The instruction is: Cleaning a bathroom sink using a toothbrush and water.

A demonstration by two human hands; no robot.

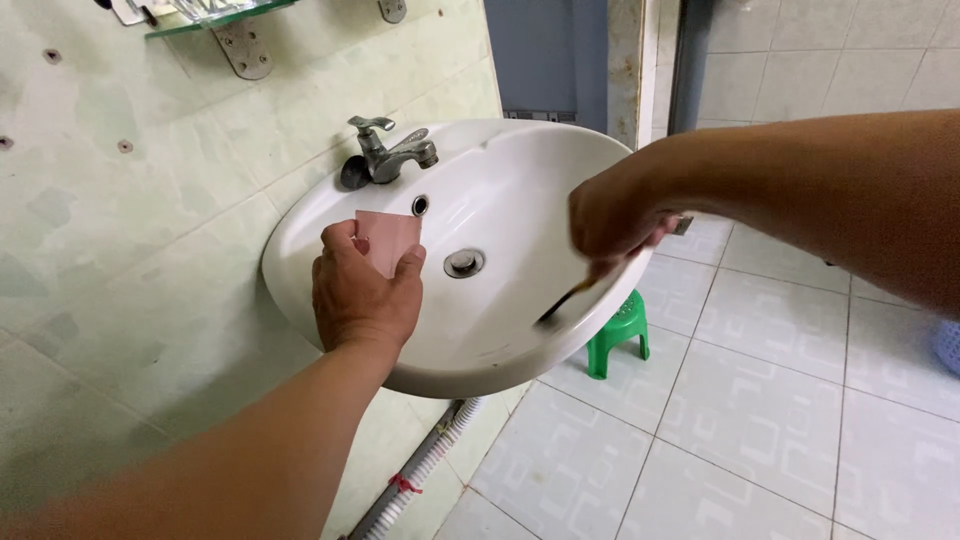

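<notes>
A white wall-mounted washbasin fills the middle of the view, with a metal tap at its back and a round metal drain in the bowl. My left hand holds a small pink rectangular piece over the bowl's left side, near the overflow hole. My right hand grips a thin brush whose dark, blurred end touches the inside of the bowl near the front right rim. Its handle is mostly hidden in my fist.
A small green plastic stool stands on the tiled floor under the basin's right side. A corrugated grey drain hose runs down below the basin. A glass shelf on metal brackets hangs on the tiled wall above.
</notes>
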